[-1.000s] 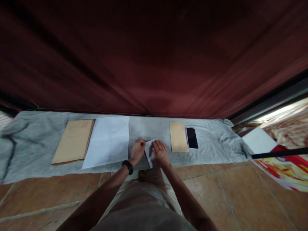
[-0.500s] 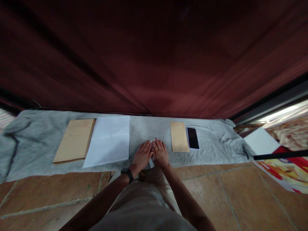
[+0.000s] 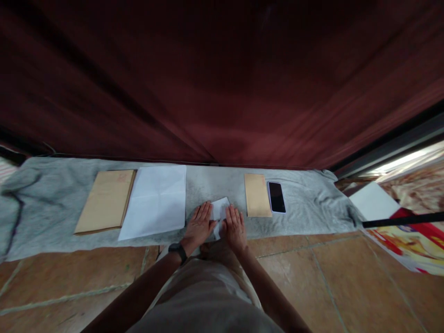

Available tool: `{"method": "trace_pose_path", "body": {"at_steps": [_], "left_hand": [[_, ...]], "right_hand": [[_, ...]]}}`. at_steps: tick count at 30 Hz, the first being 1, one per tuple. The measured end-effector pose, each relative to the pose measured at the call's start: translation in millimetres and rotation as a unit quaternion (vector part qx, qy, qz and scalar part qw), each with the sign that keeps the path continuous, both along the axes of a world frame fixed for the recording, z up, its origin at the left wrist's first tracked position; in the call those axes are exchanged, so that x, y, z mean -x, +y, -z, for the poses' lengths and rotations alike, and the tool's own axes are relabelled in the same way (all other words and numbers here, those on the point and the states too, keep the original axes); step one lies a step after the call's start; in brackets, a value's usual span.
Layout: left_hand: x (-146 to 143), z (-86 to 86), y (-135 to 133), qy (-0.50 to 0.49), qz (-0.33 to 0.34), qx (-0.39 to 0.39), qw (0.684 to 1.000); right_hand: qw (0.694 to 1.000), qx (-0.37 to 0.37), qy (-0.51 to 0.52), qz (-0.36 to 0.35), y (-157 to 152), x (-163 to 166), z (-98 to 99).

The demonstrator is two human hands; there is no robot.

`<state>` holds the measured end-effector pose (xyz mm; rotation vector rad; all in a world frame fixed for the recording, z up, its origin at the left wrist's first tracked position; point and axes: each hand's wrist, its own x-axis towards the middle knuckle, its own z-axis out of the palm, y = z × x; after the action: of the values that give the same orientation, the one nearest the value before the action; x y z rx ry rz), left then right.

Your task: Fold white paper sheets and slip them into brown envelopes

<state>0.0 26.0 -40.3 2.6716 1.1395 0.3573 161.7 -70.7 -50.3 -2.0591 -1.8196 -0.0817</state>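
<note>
I log left hand (image 3: 199, 225) and right hand (image 3: 236, 226) flat, fingers spread, pressing folded paper (image 3: 220, 208) beneath them onto cloth (image 3: 215, 182), gripping nothing; crease wants even pressure.

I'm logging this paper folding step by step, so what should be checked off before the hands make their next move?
1. Left hand flat at the small folded white paper's left edge: ok.
2. Right hand flat on that paper's right side: ok.
3. Paper lies on the grey cloth, not the brown tiled floor: ok.
4. Fold edges lined up: cannot tell, hands cover them.
5. Small brown paper envelope apart from the paper: ok.
6. Black phone clear of both hands: ok.
</note>
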Motion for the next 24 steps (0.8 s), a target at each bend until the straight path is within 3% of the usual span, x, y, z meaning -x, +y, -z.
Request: {"method": "trace_pose_path", "body": {"at_steps": [5,11,15,18,21,24], "left_hand": [[0.5,0.5,-0.4,0.012,0.001,-0.003,1.000],[1.1,0.9,1.2,-0.003,-0.001,0.006,1.000],[1.4,1.2,3.6,-0.008,0.004,0.005,1.000],[2.3,1.3,4.9,-0.010,0.009,0.000,1.000],[3.8,2.5,5.4,-0.017,0.013,0.000,1.000],[5.7,4.2,5.5,-0.038,0.013,0.010,0.999]], "right_hand": [[0.998,0.023,0.010,-0.049,-21.3,18.8,2.7],[0.995,0.026,0.070,-0.064,-39.3,-0.2,0.8],[0.985,0.010,0.173,0.004,-10.8,-21.7,-7.9],[0.955,0.024,0.280,0.094,26.0,-30.8,-13.3],[0.942,0.033,0.313,0.114,52.9,-33.1,-14.6],[0.934,0.044,0.336,0.110,61.0,-34.0,-14.3]]}}
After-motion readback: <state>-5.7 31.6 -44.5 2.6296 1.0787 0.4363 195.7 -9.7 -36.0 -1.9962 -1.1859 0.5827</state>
